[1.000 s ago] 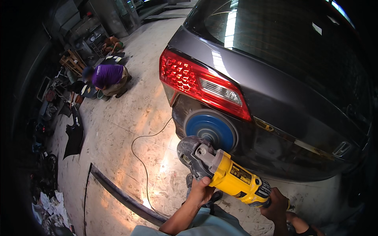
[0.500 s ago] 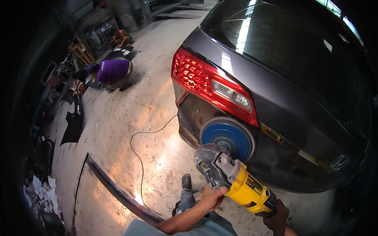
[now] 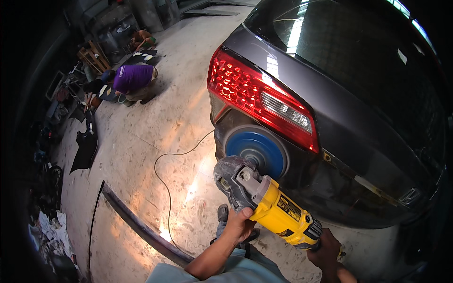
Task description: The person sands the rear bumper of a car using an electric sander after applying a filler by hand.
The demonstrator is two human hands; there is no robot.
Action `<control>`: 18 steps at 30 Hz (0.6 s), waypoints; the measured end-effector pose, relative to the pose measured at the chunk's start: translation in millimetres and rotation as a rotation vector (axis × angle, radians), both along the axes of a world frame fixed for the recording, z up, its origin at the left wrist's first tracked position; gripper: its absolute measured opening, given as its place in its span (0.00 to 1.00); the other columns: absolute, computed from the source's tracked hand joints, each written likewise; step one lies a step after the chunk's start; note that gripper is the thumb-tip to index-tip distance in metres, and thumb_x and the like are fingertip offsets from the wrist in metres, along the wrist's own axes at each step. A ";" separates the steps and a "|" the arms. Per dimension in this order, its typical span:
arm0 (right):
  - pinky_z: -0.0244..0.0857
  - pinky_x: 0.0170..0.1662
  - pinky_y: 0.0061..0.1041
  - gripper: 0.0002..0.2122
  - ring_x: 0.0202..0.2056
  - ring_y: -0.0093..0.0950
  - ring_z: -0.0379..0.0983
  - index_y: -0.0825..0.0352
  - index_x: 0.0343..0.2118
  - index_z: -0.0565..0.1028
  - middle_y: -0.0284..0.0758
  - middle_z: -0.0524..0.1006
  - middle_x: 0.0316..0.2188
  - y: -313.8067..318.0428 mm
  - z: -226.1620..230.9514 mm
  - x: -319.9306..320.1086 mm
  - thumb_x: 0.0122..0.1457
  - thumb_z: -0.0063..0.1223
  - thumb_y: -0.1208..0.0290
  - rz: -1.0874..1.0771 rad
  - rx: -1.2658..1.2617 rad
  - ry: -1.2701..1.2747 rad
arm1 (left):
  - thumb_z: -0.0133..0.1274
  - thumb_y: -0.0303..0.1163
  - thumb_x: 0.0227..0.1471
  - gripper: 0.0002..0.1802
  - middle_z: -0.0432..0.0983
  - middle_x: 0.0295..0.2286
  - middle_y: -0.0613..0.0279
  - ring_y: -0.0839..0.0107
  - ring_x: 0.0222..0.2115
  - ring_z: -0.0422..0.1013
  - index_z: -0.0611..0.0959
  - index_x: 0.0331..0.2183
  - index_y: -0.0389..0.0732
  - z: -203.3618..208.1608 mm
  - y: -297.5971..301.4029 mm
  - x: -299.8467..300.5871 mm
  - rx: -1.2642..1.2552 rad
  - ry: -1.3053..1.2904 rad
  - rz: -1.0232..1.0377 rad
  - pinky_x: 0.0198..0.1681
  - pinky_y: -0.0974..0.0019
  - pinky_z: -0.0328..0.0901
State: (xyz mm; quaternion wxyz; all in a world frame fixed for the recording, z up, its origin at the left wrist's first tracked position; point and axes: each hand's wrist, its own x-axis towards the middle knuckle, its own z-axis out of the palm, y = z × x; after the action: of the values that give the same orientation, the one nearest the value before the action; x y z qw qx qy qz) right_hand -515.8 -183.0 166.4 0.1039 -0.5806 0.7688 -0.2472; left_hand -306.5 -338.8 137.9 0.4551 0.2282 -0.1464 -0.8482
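Both my hands hold a yellow and black power polisher (image 3: 283, 212). My left hand (image 3: 239, 223) is closed round the body just behind its dark head. At the rear end, my right hand (image 3: 325, 251) wraps the grip; its fingers are partly hidden. The round blue backing plate with its grey-rimmed pad (image 3: 257, 148) looks blurred, as if spinning. It lies against or very close to the dark grey car's (image 3: 349, 89) rear corner, just below the red tail light (image 3: 257, 96). The pad's working face is hidden.
A thin cable (image 3: 157, 162) snakes across the pale floor on the left. A long dark curved strip (image 3: 141, 231) lies near my feet. Farther back crouch a person in a purple shirt (image 3: 134, 79) and another person (image 3: 141, 41). Black panels (image 3: 85, 148) and clutter line the left side.
The polisher and both my hands have shifted left and slightly up, taking the pad toward the car's outer corner. My view has shifted a little too.
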 end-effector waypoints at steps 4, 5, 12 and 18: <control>0.65 0.24 0.34 0.17 0.24 0.38 0.72 0.63 0.30 0.70 0.34 0.70 0.26 -3.3 11.3 1.1 0.31 0.57 0.72 0.011 0.081 -0.003 | 0.64 0.58 0.33 0.53 0.64 0.52 0.54 0.58 0.53 0.61 0.63 0.54 0.36 -4.4 0.0 2.6 -0.042 -0.171 0.012 0.57 0.54 0.55; 0.65 0.24 0.34 0.17 0.24 0.38 0.72 0.63 0.30 0.70 0.34 0.70 0.26 -4.8 13.5 0.9 0.31 0.57 0.72 -0.001 0.089 -0.005 | 0.63 0.59 0.33 0.54 0.64 0.52 0.54 0.58 0.53 0.61 0.63 0.55 0.36 -1.8 -2.5 5.1 -0.045 -0.172 0.009 0.57 0.54 0.54; 0.64 0.26 0.35 0.17 0.26 0.39 0.72 0.64 0.30 0.69 0.35 0.69 0.26 -11.3 11.7 3.0 0.31 0.57 0.72 0.055 0.114 -0.015 | 0.63 0.60 0.33 0.54 0.63 0.52 0.53 0.59 0.54 0.60 0.63 0.55 0.37 3.4 -6.1 11.8 -0.067 -0.170 -0.009 0.58 0.55 0.53; 0.64 0.25 0.34 0.16 0.25 0.37 0.71 0.62 0.29 0.69 0.35 0.70 0.25 12.4 -9.5 -10.0 0.31 0.58 0.72 -0.035 0.072 -0.002 | 0.68 0.50 0.32 0.53 0.64 0.51 0.58 0.61 0.53 0.61 0.60 0.55 0.39 7.7 10.6 -8.1 -0.043 -0.135 -0.042 0.57 0.57 0.56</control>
State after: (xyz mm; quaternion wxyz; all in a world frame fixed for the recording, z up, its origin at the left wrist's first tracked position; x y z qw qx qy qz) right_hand -525.8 -170.6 156.9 0.1211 -0.5628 0.7871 -0.2217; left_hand -314.6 -328.2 145.6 0.4309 0.2719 -0.1998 -0.8369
